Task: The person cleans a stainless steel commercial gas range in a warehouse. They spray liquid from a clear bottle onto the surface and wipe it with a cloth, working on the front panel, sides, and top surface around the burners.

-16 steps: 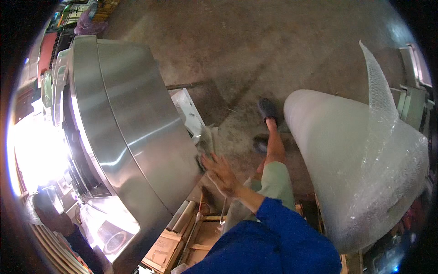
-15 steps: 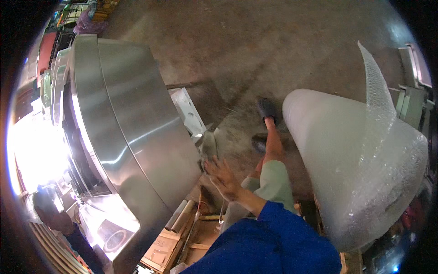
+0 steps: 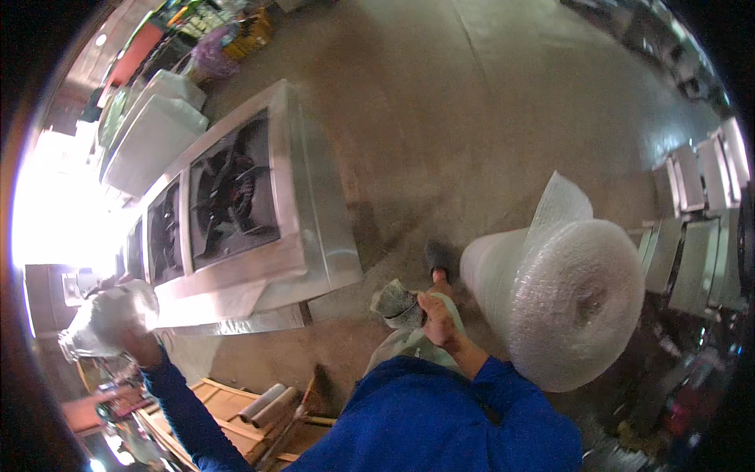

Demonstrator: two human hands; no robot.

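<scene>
Looking down in the head view, the person stands beside a large stainless steel stove unit [image 3: 259,228] with dark burner grates on top. Half a second ago this unit filled the left of the picture as a smooth steel wall, and the right hand lay open against its lower edge, near a small crumpled piece. Now the head is raised, the top of the unit with its burners shows, and both hands are away from the steel.

The left hand [image 3: 138,342] is stretched far out to the left, in a blue sleeve, and is clenched on a crumpled sheet of clear bubble wrap [image 3: 106,318], which hangs bunched just beside the near corner of the unit. The right hand [image 3: 439,318] is drawn in front of the body and grasps a crumpled grey-white wad [image 3: 397,303] of wrapping, held above the concrete floor [image 3: 487,126].

At the right stands a big roll of bubble wrap [image 3: 570,303], its loose end rising upward, near the right hand but not touching it. A dark shoe [image 3: 438,258] shows between the wad and the roll. Below the unit lies a wooden pallet [image 3: 228,413] with two pale tubes on it.

The change suggests, I think, that the person has picked up wrapping material in both hands.
</scene>
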